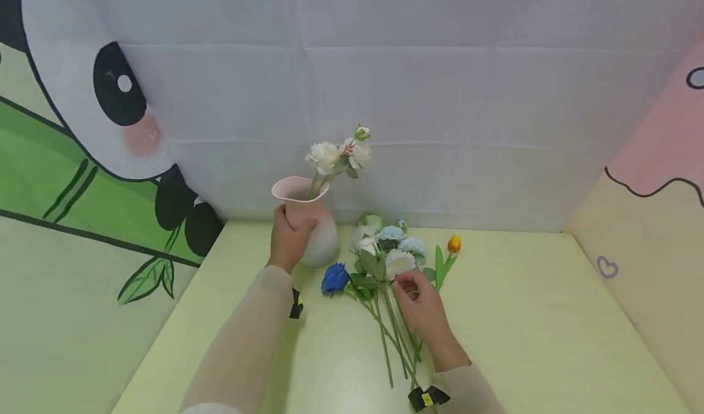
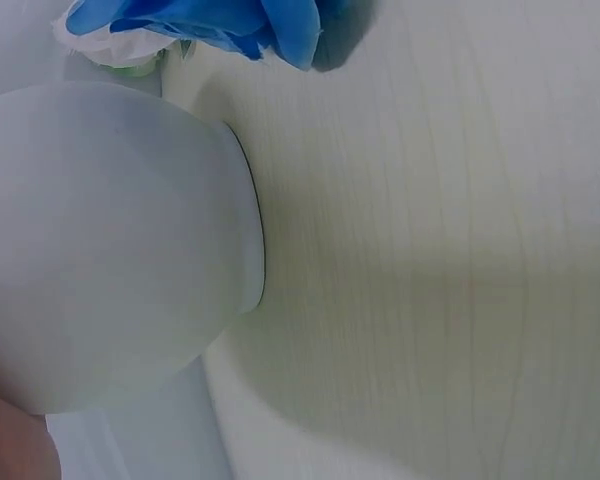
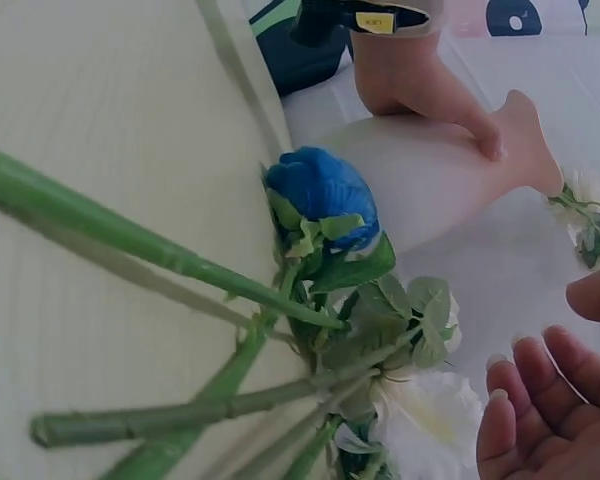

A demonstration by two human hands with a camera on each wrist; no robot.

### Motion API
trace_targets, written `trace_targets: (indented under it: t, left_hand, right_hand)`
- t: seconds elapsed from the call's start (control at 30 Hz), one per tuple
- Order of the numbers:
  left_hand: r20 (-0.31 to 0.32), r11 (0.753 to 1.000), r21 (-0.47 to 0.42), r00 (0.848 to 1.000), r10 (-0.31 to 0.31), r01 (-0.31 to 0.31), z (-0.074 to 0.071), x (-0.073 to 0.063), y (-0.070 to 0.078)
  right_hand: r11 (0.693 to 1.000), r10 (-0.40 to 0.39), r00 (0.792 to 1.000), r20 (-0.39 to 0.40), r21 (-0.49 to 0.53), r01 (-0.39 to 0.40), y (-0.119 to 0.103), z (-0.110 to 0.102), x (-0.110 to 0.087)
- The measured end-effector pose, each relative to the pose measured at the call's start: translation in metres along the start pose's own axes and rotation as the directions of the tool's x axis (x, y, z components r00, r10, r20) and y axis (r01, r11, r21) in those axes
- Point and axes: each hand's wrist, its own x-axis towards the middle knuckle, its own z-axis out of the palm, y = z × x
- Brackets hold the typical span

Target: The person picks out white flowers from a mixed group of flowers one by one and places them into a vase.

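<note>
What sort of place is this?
Probably a staged indoor tabletop setup: a pale table, a creased, cartoon-printed backdrop behind it, and loose flowers lying beside a vase.

On the tabletop (image 1: 528, 316), before a wall (image 1: 418, 102), a pile of loose flowers (image 1: 378, 263) lies right of the vase (image 1: 322, 238), a rose (image 1: 334, 279) at its left end, a tulip (image 1: 453, 243) at its right, and a sprig (image 1: 326, 156) stands in the vase.
</note>
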Motion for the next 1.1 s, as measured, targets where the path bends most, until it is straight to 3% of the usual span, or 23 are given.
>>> trace_targets:
  t: [0.4,0.63,1.1]
  left_hand:
    - [0.008,1.0,-0.002,1.0,0.007,-0.007,-0.001,-0.001,-0.002]
    - [0.007,1.0,0.008,1.0,0.014,-0.014,-0.002,-0.002,-0.001]
    - [0.013,1.0,0.0,1.0,0.006,-0.006,0.0,-0.002,-0.002]
  right_hand:
    - [1.0,-0.013,1.0,0.016,-0.005,0.013,0.008,0.01,-0.007]
    - [0.997,-0.017,0.999,0.028,-0.069,0.019,0.014,0.017,-0.007]
    - [0.976,0.099,0.994,0.048,-0.2,-0.087,0.025,0.018,-0.004]
